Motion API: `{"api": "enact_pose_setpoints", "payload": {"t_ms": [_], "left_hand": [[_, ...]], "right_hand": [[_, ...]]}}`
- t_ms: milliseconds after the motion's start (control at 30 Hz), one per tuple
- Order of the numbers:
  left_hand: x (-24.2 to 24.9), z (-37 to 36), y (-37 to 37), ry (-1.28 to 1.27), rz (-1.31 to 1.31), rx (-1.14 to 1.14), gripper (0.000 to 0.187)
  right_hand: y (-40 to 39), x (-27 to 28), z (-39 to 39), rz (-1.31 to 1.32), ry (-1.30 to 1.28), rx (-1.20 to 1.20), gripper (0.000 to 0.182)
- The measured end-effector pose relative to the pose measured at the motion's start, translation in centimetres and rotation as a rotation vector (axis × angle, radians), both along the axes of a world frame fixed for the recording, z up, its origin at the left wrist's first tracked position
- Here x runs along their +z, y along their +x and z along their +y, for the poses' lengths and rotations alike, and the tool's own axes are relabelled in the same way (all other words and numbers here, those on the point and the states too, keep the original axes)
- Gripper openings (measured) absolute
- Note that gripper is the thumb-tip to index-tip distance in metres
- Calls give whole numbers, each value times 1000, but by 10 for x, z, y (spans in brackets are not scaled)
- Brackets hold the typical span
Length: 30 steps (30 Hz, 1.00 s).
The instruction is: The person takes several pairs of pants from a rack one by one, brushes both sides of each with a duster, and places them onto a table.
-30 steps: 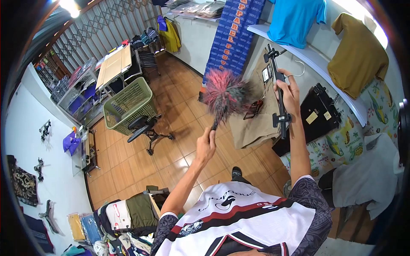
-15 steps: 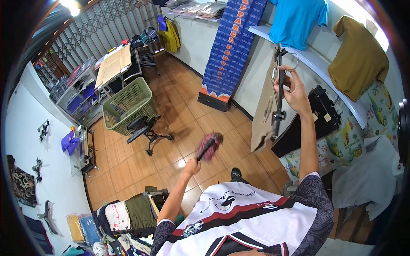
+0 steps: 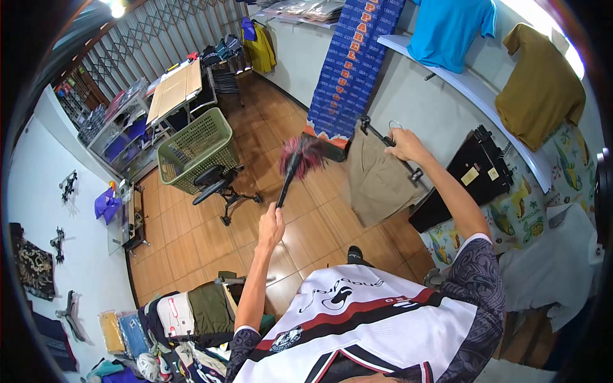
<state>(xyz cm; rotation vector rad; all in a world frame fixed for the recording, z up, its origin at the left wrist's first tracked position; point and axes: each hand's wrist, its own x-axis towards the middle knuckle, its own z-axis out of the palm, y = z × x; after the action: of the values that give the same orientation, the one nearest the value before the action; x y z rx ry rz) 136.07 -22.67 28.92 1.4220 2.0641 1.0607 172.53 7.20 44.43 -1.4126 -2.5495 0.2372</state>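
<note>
My left hand (image 3: 271, 226) is closed round the black handle of a duster (image 3: 300, 156) with a shaggy, dark red and black head. The duster points up and away, over the tiled floor. In my right hand (image 3: 408, 145) is a black clip hanger (image 3: 381, 136), gripped near its middle by the metal hook. Khaki shorts (image 3: 378, 182) hang from the hanger's clips, their broad side turned toward me. Just right of them, black trousers (image 3: 471, 172) with pale tags hang on another clip hanger against the wall.
A green plastic basket (image 3: 167, 153) with a black stool (image 3: 214, 179) beside it stands ahead on the left. A blue banner (image 3: 332, 83) leans by the wall shelf (image 3: 469, 83). Folded clothes (image 3: 211, 316) lie at lower left.
The duster has swung up and away, nearer the shorts. My right hand has lowered and turned the hanger, so the shorts went from edge-on to showing their broad side.
</note>
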Motion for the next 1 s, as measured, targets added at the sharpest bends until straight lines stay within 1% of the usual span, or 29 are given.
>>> {"api": "enact_pose_setpoints", "payload": {"t_ms": [67,133,167,233,267,333,367,400,467,500,600,633,700,767,800,900,933,967,1000], "left_hand": [[28,3,19,167,-84,23,26],[51,7,42,297,-177,44,27],[54,9,53,274,-252,49,30],[44,20,75,242,-260,1,30],[34,26,85,222,-265,-25,31],[0,37,104,129,-80,-91,33],[-26,42,108,10,19,-183,34],[-54,47,110,-110,118,-275,35],[-115,44,92,-272,137,-386,36],[-127,46,83,-348,151,-444,37],[-90,37,76,-160,52,-133,37],[-80,42,69,-80,82,-85,36],[-23,45,71,12,-136,-7,35],[26,47,89,204,-229,38,34],[35,49,98,305,-273,63,34],[13,55,110,250,-54,-62,32],[-13,60,104,133,25,-126,33],[-51,69,96,14,103,-193,33],[-79,71,91,-107,181,-261,33]], "right_hand": [[-2,-25,15,11,-92,-31,41],[-8,-27,16,128,-118,-92,39],[-12,-26,17,186,-128,-120,38],[-20,-12,3,364,-124,-115,34],[-24,-1,-5,453,-126,-115,32],[-31,29,-19,542,-289,-139,33],[-32,40,-23,587,-370,-153,33],[-30,46,-25,639,-321,-118,31],[-26,54,-29,739,-224,-51,28],[-20,60,-31,830,-224,-22,28],[-9,97,-61,904,-356,-62,30],[-5,95,-58,922,-370,-57,33],[-4,95,-61,930,-362,-53,34],[-8,92,-61,963,-363,-43,33],[-13,95,-66,962,-396,-43,33],[-23,118,-85,954,-492,-22,32],[-23,122,-88,952,-525,-8,32],[-23,124,-90,952,-556,4,32],[-23,124,-93,950,-544,0,31]]}}
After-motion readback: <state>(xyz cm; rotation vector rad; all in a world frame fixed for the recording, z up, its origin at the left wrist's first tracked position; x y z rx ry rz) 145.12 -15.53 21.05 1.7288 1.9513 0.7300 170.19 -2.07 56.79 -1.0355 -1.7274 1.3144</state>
